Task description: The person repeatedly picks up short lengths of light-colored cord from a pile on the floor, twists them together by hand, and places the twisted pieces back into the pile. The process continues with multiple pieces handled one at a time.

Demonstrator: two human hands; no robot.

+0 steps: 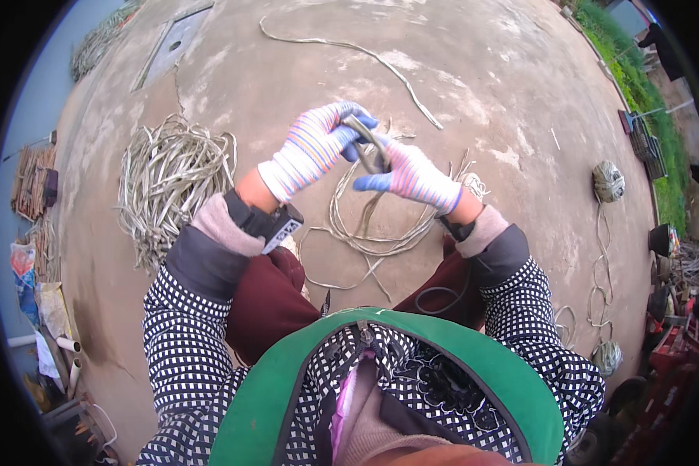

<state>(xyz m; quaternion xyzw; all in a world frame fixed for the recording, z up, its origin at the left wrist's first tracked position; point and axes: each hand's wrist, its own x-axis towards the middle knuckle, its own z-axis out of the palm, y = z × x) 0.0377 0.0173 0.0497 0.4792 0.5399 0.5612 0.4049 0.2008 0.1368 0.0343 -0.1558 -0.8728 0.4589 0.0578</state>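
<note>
Both hands wear striped knit gloves with blue fingertips and are raised in front of me, close together. My left hand (320, 140) grips a looped end of grey-green flat cord (367, 137). The fingers of my right hand (405, 172) are on the same cord, just right of the left hand, with the thumb extended; part of the cord hangs below. Beneath the hands, a loose coil of pale cord (349, 236) lies on the concrete between my knees, its ends crossing near the bottom.
A large tangled heap of pale cord (175, 180) lies at left. One long strand (355, 46) curves across the concrete ahead. Two cord balls, an upper one (609, 182) and a lower one (607, 356), lie at right. A metal cover (175, 46) is set in the ground at upper left.
</note>
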